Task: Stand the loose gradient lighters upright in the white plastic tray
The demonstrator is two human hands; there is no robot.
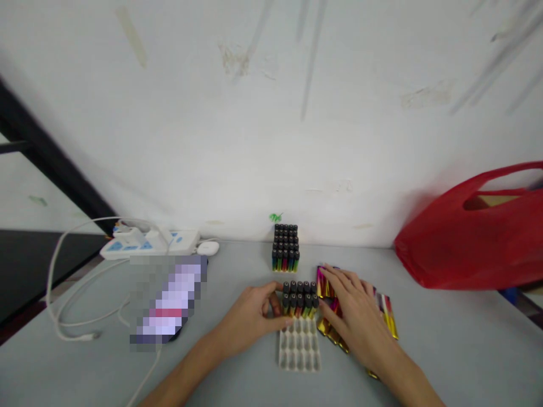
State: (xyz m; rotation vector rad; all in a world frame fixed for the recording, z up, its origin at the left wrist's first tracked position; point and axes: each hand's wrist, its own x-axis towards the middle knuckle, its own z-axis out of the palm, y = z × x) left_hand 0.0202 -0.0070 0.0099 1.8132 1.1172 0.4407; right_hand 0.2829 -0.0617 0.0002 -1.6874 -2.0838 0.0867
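- If nudged by half-curled left hand (257,311), tip risk: upright batteries (300,299) in tray (300,359).
- If swept by spread right hand (354,311), roll risk: lying batteries (388,316), right.
- Grips: unclear.

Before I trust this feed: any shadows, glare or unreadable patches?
All in the head view: phone screen pixelated into blocks; shiny highlights on the loose batteries by the right hand; soft shadow on the wall beside the red bag.

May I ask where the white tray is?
In the head view, the white tray lies low, just right of centre, between the left hand and the right hand.
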